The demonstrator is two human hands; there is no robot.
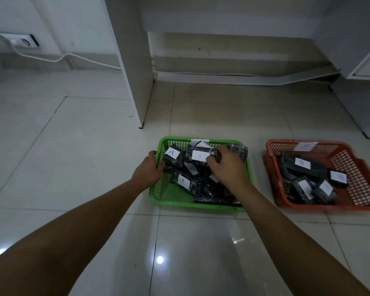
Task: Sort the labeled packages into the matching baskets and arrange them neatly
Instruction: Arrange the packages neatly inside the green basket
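While left hand (149,170) grips green basket (201,205) rim, right hand (226,165) pinches black A package (216,154) inside. Sorting looks done; tidying step. Next: lay packages flat, labels up. B packages (302,165) sit in red basket (363,180).

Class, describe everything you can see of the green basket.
The green basket is a shallow rectangular tray of what looks like plastic, with mesh walls, mesh floor and a solid rim. It sits flat on the tiled floor, left of a red basket. Black packages labeled A fill it. The left hand holds its left rim; the right hand grips a package inside.
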